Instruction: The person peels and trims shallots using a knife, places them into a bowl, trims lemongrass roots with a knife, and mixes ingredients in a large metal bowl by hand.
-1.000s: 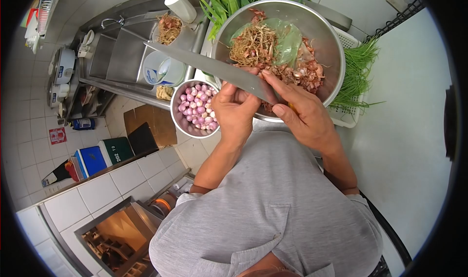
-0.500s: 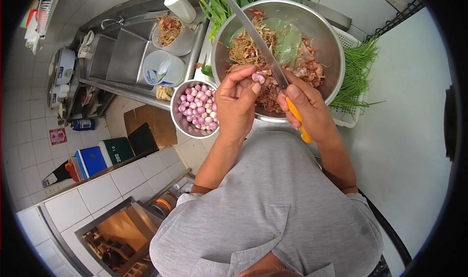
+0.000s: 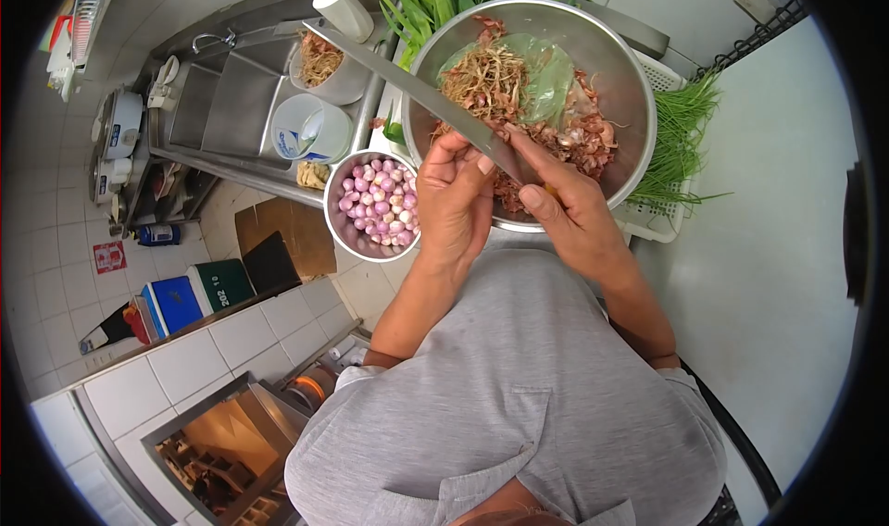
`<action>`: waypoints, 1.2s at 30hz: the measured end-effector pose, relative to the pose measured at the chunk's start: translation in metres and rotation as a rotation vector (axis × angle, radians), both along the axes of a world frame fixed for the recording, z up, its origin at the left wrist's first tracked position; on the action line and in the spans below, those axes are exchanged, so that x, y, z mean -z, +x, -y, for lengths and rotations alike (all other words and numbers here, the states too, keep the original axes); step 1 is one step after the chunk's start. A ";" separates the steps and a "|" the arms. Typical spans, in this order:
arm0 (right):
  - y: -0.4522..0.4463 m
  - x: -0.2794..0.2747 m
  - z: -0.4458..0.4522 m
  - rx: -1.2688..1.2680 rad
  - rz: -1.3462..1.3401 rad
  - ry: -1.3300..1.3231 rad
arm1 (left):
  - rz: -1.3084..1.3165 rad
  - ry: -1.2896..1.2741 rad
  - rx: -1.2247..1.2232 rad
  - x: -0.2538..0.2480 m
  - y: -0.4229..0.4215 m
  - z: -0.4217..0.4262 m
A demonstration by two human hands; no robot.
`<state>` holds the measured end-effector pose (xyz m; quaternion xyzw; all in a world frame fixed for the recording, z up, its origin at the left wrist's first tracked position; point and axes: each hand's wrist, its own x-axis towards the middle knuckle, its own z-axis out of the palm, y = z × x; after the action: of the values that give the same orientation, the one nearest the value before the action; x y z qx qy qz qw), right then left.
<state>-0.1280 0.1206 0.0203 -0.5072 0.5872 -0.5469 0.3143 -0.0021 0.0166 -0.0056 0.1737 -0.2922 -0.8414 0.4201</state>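
In my right hand is a long knife, its blade pointing up and left across the big steel bowl. The knife's handle is mostly hidden under my fingers. My left hand is closed in a pinch at the bowl's near edge, with the blade passing over its fingertips. The shallot seen there a moment ago is now hidden behind the blade. Dry skins and roots lie in the bowl with a green plastic bag. Beside my left wrist, a smaller steel bowl holds several peeled shallots.
Left of the bowls is a steel sink, with a clear tub, a container of roots and a pump bottle. Leafy greens lie behind the big bowl, and thin green stalks rest in a white basket at right.
The knife has swung left, from pointing steeply up to slanting over my left fingertips. My right hand has turned, covering the yellow handle. The shallot has gone out of sight behind the blade.
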 end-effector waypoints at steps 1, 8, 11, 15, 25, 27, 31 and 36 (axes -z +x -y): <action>-0.001 0.001 0.001 -0.001 -0.040 -0.002 | 0.001 0.000 -0.001 0.001 0.001 0.000; -0.008 -0.006 -0.007 -0.072 0.587 0.156 | -0.091 0.067 0.045 -0.001 -0.002 0.002; -0.005 -0.007 -0.003 -0.102 0.614 0.142 | -0.115 0.124 0.060 -0.005 -0.003 0.002; 0.000 -0.010 -0.003 0.000 0.210 0.142 | -0.096 0.172 0.063 0.004 -0.003 0.005; 0.003 0.002 0.005 0.046 -0.090 -0.049 | -0.039 0.067 0.016 0.009 0.002 0.002; 0.002 0.006 0.005 0.059 0.002 -0.095 | 0.020 0.037 0.019 0.003 0.001 0.004; -0.004 -0.006 -0.001 0.007 0.488 0.179 | 0.054 0.036 0.035 0.002 0.002 0.004; -0.008 -0.008 -0.002 0.034 0.627 0.216 | 0.038 0.056 0.080 0.002 0.003 0.012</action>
<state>-0.1358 0.1225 0.0280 -0.2682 0.5250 -0.6160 0.5225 0.0005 0.0047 -0.0075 0.1897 -0.2831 -0.8619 0.3756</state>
